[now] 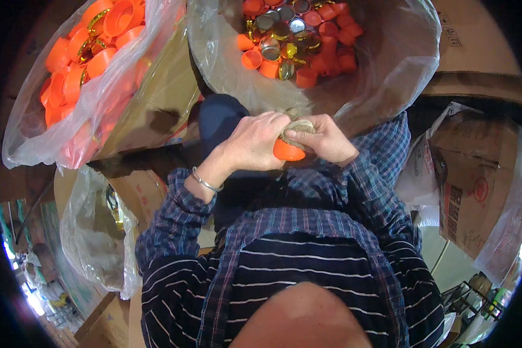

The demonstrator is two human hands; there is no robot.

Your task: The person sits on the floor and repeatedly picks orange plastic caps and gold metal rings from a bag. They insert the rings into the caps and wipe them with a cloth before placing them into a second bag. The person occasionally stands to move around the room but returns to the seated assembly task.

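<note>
An orange plastic cap (288, 151) is held in front of my lap, in the closed fingers of my left hand (252, 139). My right hand (326, 139) meets it from the other side, closed, its thumb lying across a rough, tan-grey round piece (300, 126) just above the cap. Whether that piece is a finger wrap or a separate part, I cannot tell. A similar tan bit (292, 112) shows by the left fingertips. Just beyond my hands, a clear plastic bag (383, 87) contains orange caps (330, 49), silvery round pieces (267, 22) and gold-coloured bands (292, 50).
At the upper left, another clear bag (26, 136) holds orange rings (90, 55) with gold bands among them. A third, crumpled bag (95, 238) hangs at the lower left. Cardboard boxes (475, 180) stand on the right, with plastic sheeting beside them.
</note>
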